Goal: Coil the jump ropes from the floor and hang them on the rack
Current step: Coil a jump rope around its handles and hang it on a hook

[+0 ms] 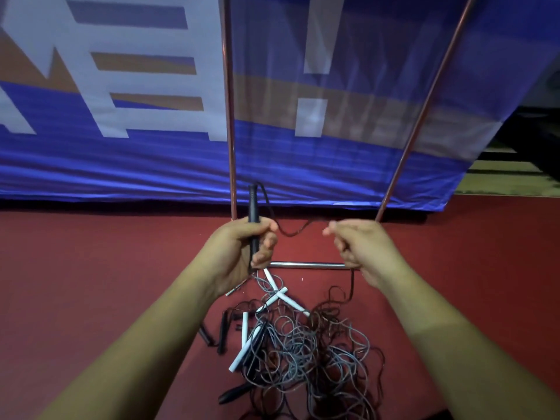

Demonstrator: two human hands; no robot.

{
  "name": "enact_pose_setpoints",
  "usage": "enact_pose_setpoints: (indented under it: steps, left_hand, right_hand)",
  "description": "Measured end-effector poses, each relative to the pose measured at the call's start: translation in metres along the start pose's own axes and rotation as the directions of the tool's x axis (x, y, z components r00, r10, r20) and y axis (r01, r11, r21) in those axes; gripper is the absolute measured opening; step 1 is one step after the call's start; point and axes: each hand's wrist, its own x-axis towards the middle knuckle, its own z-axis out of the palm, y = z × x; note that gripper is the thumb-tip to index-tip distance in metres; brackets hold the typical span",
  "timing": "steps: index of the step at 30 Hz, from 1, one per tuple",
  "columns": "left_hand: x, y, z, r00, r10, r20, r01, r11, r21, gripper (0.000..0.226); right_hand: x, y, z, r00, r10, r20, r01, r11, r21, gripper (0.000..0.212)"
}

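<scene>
- Blue banner point(121, 165): behind the base bar point(306, 264), fills the backdrop.
- Red floor point(91, 268): under the base bar and all round it.
- Rack point(229, 116): two copper uprights rise from behind the base bar, one per end. Top rail is out of view, so can't tell where the hang point is.
- Rope pile point(303, 344): on the floor on the person's side of the base bar. Grey + dark cords tangled w/ white and black handles.
- L hand point(239, 247): over the bar's left end, fingers curled tight round the black handle point(253, 204).
- R hand point(360, 250): over the bar's right end, fingertips pinching the cord point(291, 231).
- Black handle: long axis upright, top end twd the left upright. Cord exits at the top.
- Cord: sags btwn the hands, running approx parallel to the base bar and above it. From the R hand it drops past the bar's right end into the pile.
- Key relation: the free length feeds up from the pile on the R side, so the R hand is nearer to it. Prob next move: R hand carries a loop across to the L hand. Risk: snag in the tangle.
</scene>
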Motion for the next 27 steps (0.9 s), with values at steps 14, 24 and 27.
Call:
enact_pose_setpoints:
  steps: [14, 24, 27]
  left_hand:
    - [0.01, 0.0, -0.004, 0.985, 0.04, -0.171, 0.021, 0.939, 0.343, 0.02]
    - [0.018, 0.027, -0.055, 0.854, 0.155, -0.496, -0.035, 0.969, 0.244, 0.013]
    - [0.014, 0.029, -0.06, 0.817, 0.233, -0.528, 0.175, 0.771, 0.612, 0.014]
  right_hand:
    - [0.001, -0.002, -0.009, 0.883, -0.018, 0.469, 0.239, 0.877, -0.417, 0.017]
    - [0.023, 0.035, -0.046, 0.956, 0.073, 0.283, 0.098, 0.831, -0.547, 0.015]
    - [0.023, 0.028, -0.03, 0.985, -0.039, 0.165, 0.098, 0.924, -0.369, 0.016]
